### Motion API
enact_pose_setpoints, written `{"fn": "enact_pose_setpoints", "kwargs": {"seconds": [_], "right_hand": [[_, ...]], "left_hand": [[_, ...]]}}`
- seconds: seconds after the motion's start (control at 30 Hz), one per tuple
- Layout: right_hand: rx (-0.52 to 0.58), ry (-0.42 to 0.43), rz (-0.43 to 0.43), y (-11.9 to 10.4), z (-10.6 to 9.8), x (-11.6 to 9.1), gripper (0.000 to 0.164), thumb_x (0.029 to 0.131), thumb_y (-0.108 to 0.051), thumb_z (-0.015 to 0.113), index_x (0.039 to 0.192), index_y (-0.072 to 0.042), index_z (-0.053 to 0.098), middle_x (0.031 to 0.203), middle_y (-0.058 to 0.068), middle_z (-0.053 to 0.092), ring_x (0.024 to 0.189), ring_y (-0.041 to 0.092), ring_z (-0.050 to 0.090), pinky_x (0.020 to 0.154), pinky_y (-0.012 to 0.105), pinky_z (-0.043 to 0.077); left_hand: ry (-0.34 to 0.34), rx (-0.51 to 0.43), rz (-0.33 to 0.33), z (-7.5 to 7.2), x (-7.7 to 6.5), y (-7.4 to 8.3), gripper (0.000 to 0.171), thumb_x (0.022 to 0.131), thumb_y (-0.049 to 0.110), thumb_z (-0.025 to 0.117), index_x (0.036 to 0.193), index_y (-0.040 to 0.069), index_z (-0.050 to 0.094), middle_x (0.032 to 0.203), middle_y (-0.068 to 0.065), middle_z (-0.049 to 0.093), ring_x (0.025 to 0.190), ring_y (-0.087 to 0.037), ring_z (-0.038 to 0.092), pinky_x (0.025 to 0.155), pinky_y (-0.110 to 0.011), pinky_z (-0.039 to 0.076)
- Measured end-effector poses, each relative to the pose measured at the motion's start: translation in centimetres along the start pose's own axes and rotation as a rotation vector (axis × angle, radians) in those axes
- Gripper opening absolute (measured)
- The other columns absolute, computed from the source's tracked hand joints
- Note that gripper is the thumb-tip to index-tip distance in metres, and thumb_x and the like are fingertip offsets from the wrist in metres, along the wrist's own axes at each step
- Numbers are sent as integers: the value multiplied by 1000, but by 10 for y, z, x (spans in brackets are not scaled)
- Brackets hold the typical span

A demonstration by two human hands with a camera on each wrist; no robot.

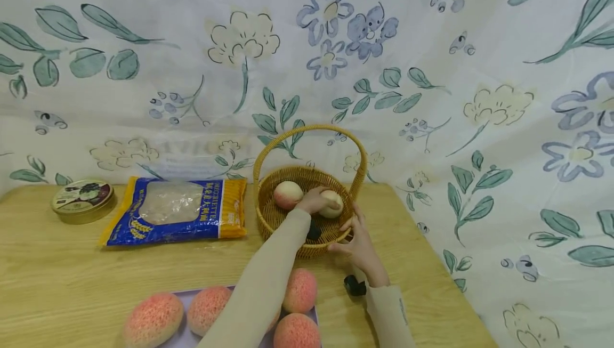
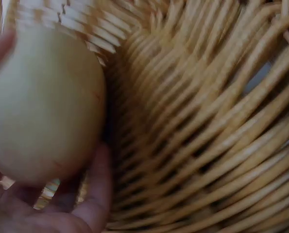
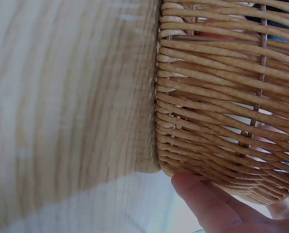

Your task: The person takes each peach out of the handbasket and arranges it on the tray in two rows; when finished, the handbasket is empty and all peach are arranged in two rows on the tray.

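Note:
A wicker basket (image 1: pixel 268 231) with a tall arched handle stands at the back of the table. My left hand (image 1: pixel 314 200) reaches inside it and grips a pale peach (image 1: pixel 332 205). Seen from the left wrist, the fingers (image 2: pixel 96 194) curl round the peach's lower side, close to the woven wall. Another peach (image 1: pixel 288 195), pink and cream, lies in the basket to the left. My right hand (image 1: pixel 360 244) holds the basket at its right front side, fingers and thumb spread along the rim. In the right wrist view a fingertip (image 3: pixel 185 184) touches the outer weave.
In front, a lilac tray (image 1: pixel 183 332) bears several pink speckled peaches (image 1: pixel 154 318), partly covered by the left sleeve. Left of the basket lie a blue and yellow pasta bag (image 1: pixel 177 212) and a round gold tin (image 1: pixel 82 201). A floral curtain (image 1: pixel 192 71) hangs behind the table.

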State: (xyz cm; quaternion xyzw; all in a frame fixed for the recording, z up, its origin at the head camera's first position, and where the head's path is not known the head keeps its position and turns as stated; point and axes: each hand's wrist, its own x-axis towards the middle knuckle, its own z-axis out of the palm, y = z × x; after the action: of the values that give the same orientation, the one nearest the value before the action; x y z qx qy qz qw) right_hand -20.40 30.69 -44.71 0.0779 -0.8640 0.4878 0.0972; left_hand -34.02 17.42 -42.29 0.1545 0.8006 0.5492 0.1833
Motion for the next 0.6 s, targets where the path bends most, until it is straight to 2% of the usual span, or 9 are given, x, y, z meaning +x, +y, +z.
{"fn": "enact_pose_setpoints", "kwargs": {"seconds": [0.07,0.17,0.3,0.4,0.5,0.6], "right_hand": [[-2,-1,-3,0,0,0,59,67,-41,81,91,0,46,162,20,-1,140,52,25,94,54,50],[7,-1,-23,1,4,-2,55,69,-36,82,91,0,46,162,21,0,139,53,27,94,54,50],[27,-13,-48,3,8,-6,55,71,-36,81,92,0,46,161,22,-2,138,54,27,94,54,50],[30,-17,-64,5,9,-7,59,72,-39,80,97,2,46,161,24,-5,137,57,25,95,56,49],[27,-11,-68,8,9,-4,64,75,-35,79,115,5,47,161,24,-9,134,60,29,95,59,47],[20,-15,-51,10,9,-1,80,79,-26,79,141,1,37,160,23,-13,132,61,31,97,61,45]], "left_hand": [[-26,81,35,2,1,-3,68,79,27,75,141,15,51,142,-14,51,125,-32,52,100,-43,46],[-59,94,40,1,-3,-5,63,80,25,73,139,15,54,140,-14,53,117,-30,56,91,-42,51],[-123,-35,1,-6,-16,2,60,82,21,71,139,14,54,137,-14,54,106,-27,59,79,-38,53],[-154,-119,31,-16,-26,18,60,84,20,71,141,16,52,139,-14,52,104,-26,59,78,-35,53],[-180,-154,94,-29,-37,37,60,86,21,70,142,20,51,141,-13,50,108,-27,59,80,-35,54],[-206,-174,140,-42,-50,49,59,87,20,70,143,23,49,142,-12,48,112,-27,58,82,-35,54]]}}
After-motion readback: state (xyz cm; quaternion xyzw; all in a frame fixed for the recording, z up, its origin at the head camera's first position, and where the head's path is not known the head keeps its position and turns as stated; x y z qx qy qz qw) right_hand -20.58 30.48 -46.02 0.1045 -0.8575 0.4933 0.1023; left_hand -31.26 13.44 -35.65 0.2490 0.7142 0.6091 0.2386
